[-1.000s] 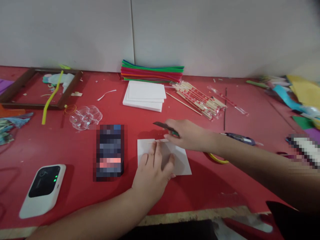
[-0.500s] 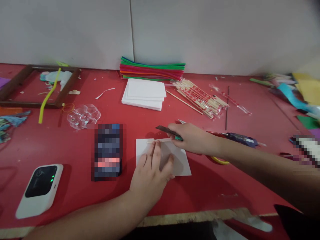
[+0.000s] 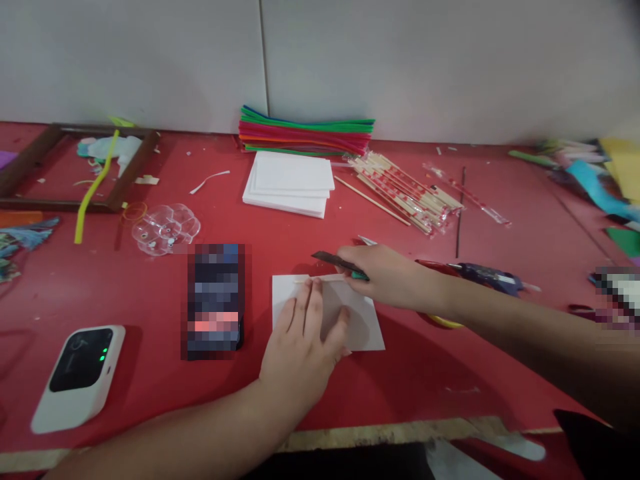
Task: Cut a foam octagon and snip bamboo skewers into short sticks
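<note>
A white board or card lies flat on the red table in front of me. Along its far edge runs a thin pale strip, perhaps a wooden stick. My left hand rests on the board, fingers stretched out and apart, with fingertips touching the strip. My right hand is closed around a cutter knife with a dark blade and a bit of green handle showing. The blade points left, just past the board's far edge. The grip hides most of the handle.
Around the board are a blurred phone, a white device, stacked white boards, pipe cleaners, wrapped chopsticks, a glue gun and a clear flower-shaped palette. A brown frame lies at the far left.
The view has shifted slightly, so the background objects sit a little differently. Both hands, the knife and the board keep nearly the same positions.
</note>
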Tool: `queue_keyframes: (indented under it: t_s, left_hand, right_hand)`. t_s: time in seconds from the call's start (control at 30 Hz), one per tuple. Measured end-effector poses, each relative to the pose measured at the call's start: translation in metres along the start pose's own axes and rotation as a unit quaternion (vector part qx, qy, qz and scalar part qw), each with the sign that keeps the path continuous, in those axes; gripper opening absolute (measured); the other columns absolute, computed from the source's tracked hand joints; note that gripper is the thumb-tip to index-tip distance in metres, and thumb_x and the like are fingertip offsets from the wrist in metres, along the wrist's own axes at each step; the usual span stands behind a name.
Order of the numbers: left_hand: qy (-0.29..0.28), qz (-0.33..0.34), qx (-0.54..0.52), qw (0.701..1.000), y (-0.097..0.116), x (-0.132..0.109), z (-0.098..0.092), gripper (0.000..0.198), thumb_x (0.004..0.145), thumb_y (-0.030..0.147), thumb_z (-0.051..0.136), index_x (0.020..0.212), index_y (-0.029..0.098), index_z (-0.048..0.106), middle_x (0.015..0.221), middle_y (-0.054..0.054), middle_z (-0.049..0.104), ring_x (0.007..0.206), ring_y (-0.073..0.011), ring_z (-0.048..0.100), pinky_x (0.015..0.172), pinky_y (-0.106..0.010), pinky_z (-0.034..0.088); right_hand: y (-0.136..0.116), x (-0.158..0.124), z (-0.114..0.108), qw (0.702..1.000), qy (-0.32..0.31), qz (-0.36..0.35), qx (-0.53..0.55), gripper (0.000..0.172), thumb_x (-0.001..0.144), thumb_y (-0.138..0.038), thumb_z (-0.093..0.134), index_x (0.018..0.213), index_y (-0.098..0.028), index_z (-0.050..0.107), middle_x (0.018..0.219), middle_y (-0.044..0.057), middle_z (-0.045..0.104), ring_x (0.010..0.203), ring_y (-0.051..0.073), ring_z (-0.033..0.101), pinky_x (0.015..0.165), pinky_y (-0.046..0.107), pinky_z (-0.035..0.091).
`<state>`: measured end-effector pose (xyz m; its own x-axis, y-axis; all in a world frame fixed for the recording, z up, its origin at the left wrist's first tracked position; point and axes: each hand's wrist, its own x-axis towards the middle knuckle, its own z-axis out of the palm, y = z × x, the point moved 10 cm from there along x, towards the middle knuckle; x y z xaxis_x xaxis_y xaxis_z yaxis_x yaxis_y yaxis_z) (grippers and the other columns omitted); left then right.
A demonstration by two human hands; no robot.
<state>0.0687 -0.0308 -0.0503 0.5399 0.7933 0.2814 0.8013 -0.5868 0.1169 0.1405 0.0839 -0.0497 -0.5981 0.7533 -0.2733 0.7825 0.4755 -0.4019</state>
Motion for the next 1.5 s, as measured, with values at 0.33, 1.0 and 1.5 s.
queue_keyframes:
  t_s: [0.33,1.0,1.5]
  left_hand:
    - [0.010,0.013,0.007,1.000,0.001,0.001,-0.001,0.052,0.093,0.047,0.061,0.135,0.021,0.048,0.142,-0.033,0.051,0.131,-0.0468,0.053,0.094,-0.055,0.051]
    - [-0.005,0.022,0.034,0.999,0.003,0.001,0.001,0.054,0.095,0.052,0.055,0.139,0.022,0.043,0.140,-0.030,0.055,0.131,-0.0445,0.054,0.093,-0.054,0.048]
    - [-0.002,0.022,0.034,0.999,0.003,0.003,0.000,0.048,0.093,0.048,0.061,0.125,0.016,0.047,0.139,-0.034,0.054,0.129,-0.0457,0.054,0.093,-0.052,0.049]
  right_hand:
    - [-0.010,0.001,-0.003,0.999,-0.036,-0.019,0.002,0.010,0.091,-0.023,0.053,0.096,-0.017,0.060,0.089,0.005,0.067,0.078,0.018,0.059,0.068,0.027,0.038]
    - [-0.044,0.017,0.003,0.971,-0.070,-0.108,-0.200,0.019,0.095,-0.019,0.047,0.106,-0.026,0.060,0.088,0.001,0.068,0.070,0.016,0.060,0.054,0.029,0.020]
    - [-0.051,0.015,0.002,0.972,-0.086,-0.098,-0.198,0.020,0.095,-0.022,0.048,0.107,-0.026,0.063,0.088,0.001,0.069,0.071,0.017,0.061,0.055,0.029,0.020]
